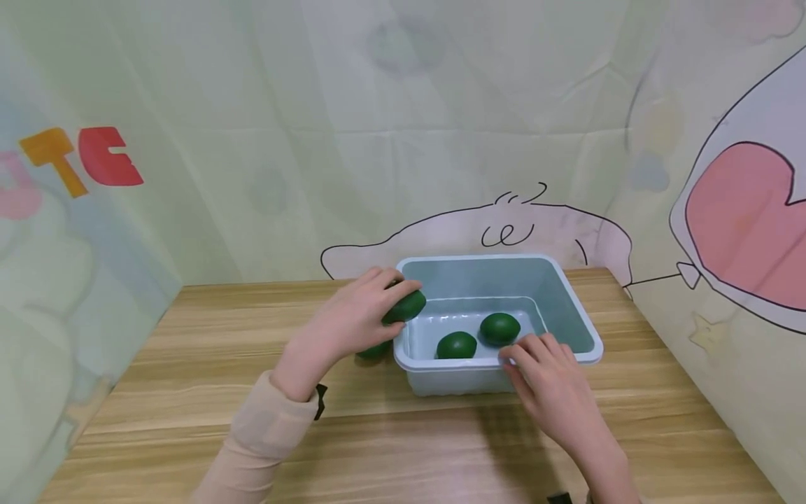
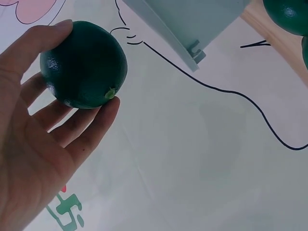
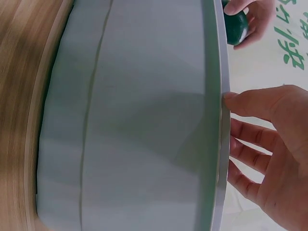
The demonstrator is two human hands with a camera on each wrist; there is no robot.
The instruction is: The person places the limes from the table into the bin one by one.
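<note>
Over the left rim of a pale-blue rectangular plastic bin, its hollow just rightward, a dark-green oval fruit is gripped by the left hand, the near rim pinched by the right hand.

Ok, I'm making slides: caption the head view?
Left hand holds a dark green fruit at the left side of a light-blue basin containing two more fruits; right hand holds its near rim.

Tub open above; right fingers obstruct near rim; two fruits inside.
</note>
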